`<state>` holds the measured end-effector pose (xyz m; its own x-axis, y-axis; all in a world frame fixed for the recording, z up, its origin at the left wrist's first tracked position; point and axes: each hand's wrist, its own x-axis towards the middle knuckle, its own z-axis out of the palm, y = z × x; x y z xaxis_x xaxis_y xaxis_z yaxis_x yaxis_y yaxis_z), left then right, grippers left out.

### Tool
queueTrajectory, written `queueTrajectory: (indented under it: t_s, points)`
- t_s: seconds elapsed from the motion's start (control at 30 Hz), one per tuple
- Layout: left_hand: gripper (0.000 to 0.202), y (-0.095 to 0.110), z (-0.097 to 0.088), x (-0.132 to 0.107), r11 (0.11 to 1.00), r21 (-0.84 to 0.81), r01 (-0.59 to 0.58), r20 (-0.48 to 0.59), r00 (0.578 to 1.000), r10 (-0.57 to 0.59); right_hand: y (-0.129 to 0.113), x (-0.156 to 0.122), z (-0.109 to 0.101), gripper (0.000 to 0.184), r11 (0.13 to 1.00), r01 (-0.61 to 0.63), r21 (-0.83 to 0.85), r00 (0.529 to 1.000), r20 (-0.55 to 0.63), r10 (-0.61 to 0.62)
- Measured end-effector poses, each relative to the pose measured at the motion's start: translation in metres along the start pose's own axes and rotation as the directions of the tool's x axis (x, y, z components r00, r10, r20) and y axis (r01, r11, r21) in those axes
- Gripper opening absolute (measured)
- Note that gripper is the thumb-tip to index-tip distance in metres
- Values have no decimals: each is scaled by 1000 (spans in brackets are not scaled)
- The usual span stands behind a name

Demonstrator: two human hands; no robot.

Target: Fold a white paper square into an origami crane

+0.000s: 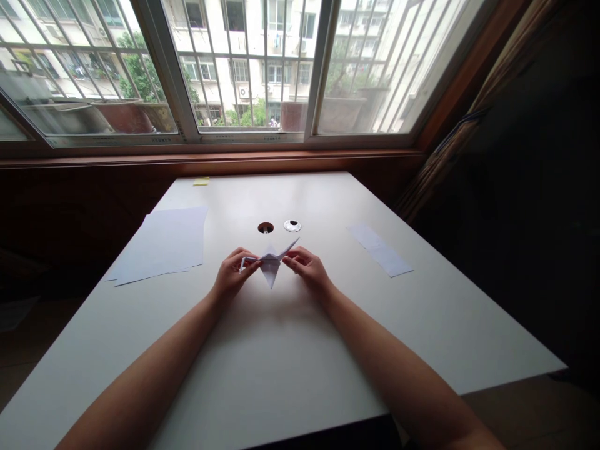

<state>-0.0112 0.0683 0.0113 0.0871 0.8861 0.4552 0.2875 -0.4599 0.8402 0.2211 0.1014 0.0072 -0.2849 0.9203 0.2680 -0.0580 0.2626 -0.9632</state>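
A folded white paper crane (270, 270) is held up between both hands over the middle of the table. Its bent head and neck point to the left, and its tail slants up to the right. My left hand (233, 273) pinches the neck side between thumb and fingers. With thumb and fingertips closed, my right hand (307, 267) grips the crane at the base of the tail. One wing hangs down towards me as a pointed triangle.
On the white table (281, 362), white paper sheets (164, 244) lie at the left and a paper strip (380, 251) at the right. Beyond the crane are a round cable hole (265, 228) and a metal ring cover (292, 225). Yellow paper (201, 182) lies near the far edge.
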Motion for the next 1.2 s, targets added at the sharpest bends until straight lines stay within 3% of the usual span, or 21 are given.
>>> queueTrajectory:
  t_s: [0.23, 0.57, 0.8, 0.9, 1.0, 1.2]
  points:
    - [20, 3, 1, 1, 1000, -9, 4, 26, 1000, -4, -1, 0, 1, 33, 997, 23, -68, 999, 43, -20]
    - [20, -3, 0, 1, 999, -29, 33, 55, 998, -31, 4, -1, 0, 27, 982, 131, -139, 991, 17, -130]
    - [25, -3, 1, 3, 997, -37, 75, 52, 996, -73, 5, 1, -13, 29, 972, 131, -195, 988, -54, -144]
    - [31, -4, 2, 3, 997, 22, 78, 24, 997, -79, 2, 7, -27, 30, 959, 110, -260, 973, -171, -158]
    - [29, -6, 2, 1, 984, 171, 57, 6, 998, -58, -3, 13, -50, 31, 944, 81, -319, 926, -326, -190]
    - [27, -15, 5, 0, 873, 488, 10, -28, 1000, 5, -12, 5, -134, 37, 868, -44, -494, 828, -505, -245]
